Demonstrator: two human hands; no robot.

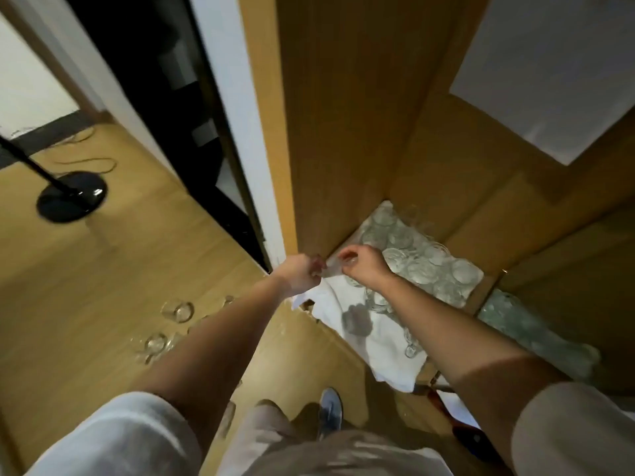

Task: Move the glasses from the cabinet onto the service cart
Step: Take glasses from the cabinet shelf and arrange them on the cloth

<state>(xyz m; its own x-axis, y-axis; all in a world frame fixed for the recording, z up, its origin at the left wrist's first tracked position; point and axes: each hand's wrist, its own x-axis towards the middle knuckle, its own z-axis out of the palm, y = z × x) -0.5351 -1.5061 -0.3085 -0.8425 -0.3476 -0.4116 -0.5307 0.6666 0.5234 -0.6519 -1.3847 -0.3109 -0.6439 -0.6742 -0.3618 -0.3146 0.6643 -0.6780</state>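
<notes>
Pale sleeves nearest; both hands, left (298, 275) and right (365, 267), pinch one clear glass (332, 268) between them above a white cloth (335, 305).

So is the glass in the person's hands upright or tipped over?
Tipped. The glass lies roughly sideways between the left hand and right hand, held above the white cloth at the cabinet's front edge.
</notes>
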